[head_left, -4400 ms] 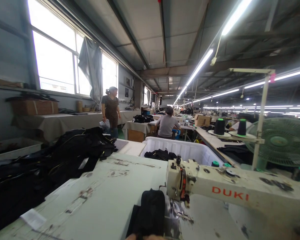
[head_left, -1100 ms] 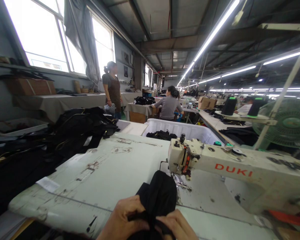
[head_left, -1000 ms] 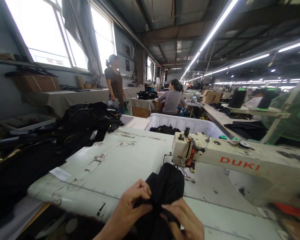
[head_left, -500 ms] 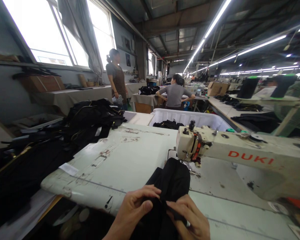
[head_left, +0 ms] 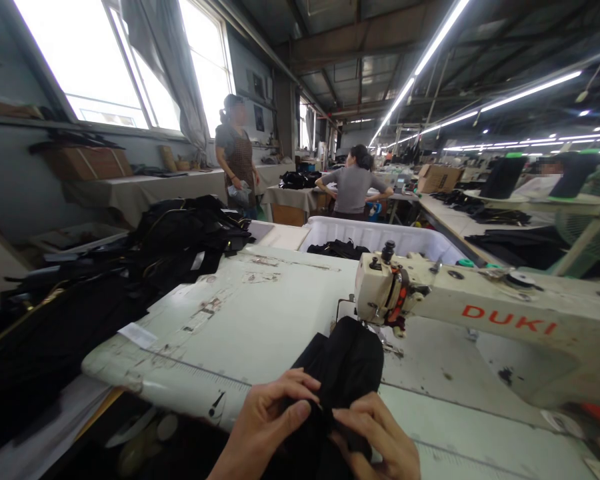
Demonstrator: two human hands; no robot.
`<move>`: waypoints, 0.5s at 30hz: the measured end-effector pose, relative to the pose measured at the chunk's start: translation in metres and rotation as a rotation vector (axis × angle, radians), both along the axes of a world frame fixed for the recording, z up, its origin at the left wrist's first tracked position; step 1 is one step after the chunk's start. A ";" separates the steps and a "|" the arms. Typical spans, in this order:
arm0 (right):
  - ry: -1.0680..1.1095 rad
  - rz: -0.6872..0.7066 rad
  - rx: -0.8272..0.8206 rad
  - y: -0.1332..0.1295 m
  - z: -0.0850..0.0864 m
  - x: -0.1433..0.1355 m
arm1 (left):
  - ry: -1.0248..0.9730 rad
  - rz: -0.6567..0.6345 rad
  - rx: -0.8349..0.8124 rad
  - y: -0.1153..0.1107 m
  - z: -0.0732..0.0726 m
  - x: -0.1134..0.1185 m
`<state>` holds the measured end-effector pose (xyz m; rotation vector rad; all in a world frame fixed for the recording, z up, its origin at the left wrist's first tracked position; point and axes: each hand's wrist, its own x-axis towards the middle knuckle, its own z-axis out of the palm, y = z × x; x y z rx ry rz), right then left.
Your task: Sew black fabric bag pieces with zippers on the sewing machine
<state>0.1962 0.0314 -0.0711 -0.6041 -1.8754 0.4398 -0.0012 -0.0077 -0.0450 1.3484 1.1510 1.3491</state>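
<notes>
Pinching the black cloth piece [head_left: 353, 363], the left hand [head_left: 273, 417] and right hand [head_left: 383, 433] meet at its near part, fingers bent around the fabric. It lies over the pale table [head_left: 270, 307], left of the sewing machine [head_left: 445, 293]. It looks light, soft and floppy, best held by the bunched fold, both sides.

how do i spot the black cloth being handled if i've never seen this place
Find the cream sewing machine lettered DUKI on the picture's right. Just left of its head, on the pale green tabletop, is the black cloth. Unlike the black pile at far left and black fabric in the white bin, it has the left hand and right hand on it.
</notes>
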 end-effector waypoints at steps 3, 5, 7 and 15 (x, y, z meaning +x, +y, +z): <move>-0.047 -0.031 0.069 -0.001 0.014 -0.001 | 0.035 0.025 0.022 -0.004 0.005 0.001; -0.071 -0.029 0.141 -0.001 0.025 -0.004 | 0.081 0.045 0.049 -0.006 0.011 0.002; -0.096 -0.023 0.208 -0.003 0.033 -0.006 | 0.150 0.062 0.077 -0.006 0.017 0.002; -0.100 -0.034 0.145 -0.006 0.020 0.004 | 0.460 0.236 0.245 -0.001 0.018 0.012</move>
